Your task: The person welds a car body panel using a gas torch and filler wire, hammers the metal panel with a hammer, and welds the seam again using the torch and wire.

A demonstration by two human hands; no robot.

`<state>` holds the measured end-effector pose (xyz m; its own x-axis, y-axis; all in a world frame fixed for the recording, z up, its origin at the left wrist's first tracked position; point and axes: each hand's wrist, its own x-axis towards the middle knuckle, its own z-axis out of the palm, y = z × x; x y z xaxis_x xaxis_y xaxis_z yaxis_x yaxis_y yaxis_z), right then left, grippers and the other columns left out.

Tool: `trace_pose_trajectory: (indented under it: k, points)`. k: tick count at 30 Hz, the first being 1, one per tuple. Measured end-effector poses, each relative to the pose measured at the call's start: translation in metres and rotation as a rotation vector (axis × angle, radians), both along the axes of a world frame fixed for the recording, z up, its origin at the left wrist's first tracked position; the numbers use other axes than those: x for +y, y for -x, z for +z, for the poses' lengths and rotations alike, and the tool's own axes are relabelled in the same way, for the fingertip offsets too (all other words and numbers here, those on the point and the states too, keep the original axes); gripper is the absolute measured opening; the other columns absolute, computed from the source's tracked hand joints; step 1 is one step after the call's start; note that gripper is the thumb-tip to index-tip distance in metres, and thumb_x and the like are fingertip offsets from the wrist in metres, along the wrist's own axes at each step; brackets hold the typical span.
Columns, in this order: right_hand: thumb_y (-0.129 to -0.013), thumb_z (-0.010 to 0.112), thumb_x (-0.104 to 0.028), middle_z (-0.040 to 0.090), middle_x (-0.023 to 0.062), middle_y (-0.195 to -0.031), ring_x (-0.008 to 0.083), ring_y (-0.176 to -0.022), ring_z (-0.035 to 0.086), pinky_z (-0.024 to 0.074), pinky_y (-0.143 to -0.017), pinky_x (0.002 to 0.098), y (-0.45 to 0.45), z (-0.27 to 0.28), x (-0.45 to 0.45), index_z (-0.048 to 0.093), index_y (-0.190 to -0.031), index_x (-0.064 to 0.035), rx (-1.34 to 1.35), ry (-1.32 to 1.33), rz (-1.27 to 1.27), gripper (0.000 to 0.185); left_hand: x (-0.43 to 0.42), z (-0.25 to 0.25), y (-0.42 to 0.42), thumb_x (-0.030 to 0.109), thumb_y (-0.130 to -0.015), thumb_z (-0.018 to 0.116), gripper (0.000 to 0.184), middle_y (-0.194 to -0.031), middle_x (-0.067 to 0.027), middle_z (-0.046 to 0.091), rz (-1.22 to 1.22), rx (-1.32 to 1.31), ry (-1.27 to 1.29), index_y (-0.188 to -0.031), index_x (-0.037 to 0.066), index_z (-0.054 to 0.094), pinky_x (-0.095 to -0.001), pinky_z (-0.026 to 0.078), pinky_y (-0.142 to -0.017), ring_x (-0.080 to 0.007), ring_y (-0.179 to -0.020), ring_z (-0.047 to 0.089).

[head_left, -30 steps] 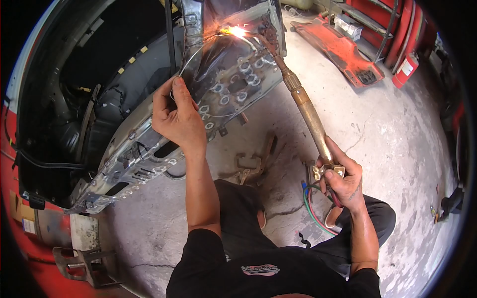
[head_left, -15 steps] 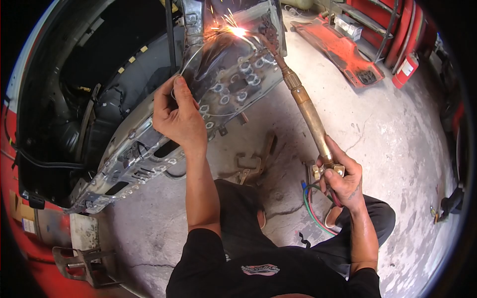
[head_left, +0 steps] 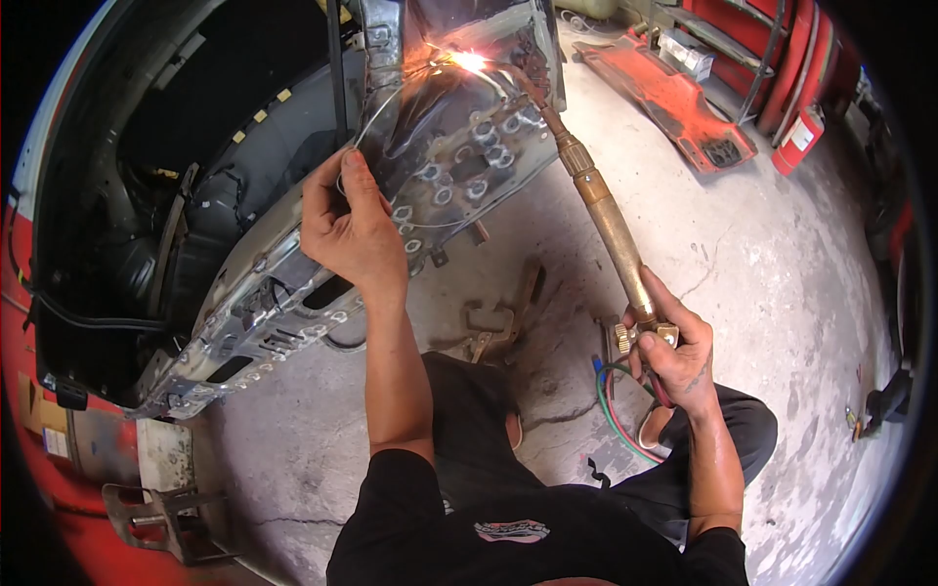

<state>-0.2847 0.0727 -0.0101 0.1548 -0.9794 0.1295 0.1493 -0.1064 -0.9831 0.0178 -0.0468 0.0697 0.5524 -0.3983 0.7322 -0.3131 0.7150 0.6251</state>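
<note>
My left hand [head_left: 357,220] pinches a thin wire [head_left: 379,115] between thumb and fingers. The wire runs up toward a bright flame [head_left: 470,62] on the metal panel [head_left: 449,161], and a loop of it curves below the hand. My right hand [head_left: 672,347] is wrapped round the valve end of a brass torch [head_left: 611,230]. The torch slants up and left, its bent tip at the glowing spot. Round weld marks and holes dot the panel. The glare hides the exact end of the wire.
Green and red hoses [head_left: 613,420] hang below the torch. A clamp [head_left: 489,317] lies on the concrete floor [head_left: 782,322]. At the upper right are a red metal part [head_left: 664,98] and a fire extinguisher [head_left: 799,140]. A metal bracket [head_left: 161,523] is at lower left.
The sparks flying up from the flame half a second ago have mostly died down. Both hands and the torch stay almost where they were.
</note>
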Motion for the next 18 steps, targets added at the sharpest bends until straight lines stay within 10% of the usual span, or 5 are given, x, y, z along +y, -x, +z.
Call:
trace_pose_trajectory:
  k: [18]
  points:
    - [-0.09, 0.069, -0.012, 0.07, 0.0098, -0.101, 0.0102, -0.062, 0.061, 0.0509, -0.061, 0.0251, -0.0008, 0.0025, -0.0003, 0.052, -0.149, -0.0038, 0.046, 0.006, -0.021, 0.063, -0.0008, -0.0005, -0.001, 0.01, -0.099, 0.07, 0.015, -0.069, -0.0018, 0.061, 0.009, -0.012, -0.009, -0.101, -0.005, 0.07, -0.0191, 0.033, -0.045, -0.0027, -0.05, 0.047]
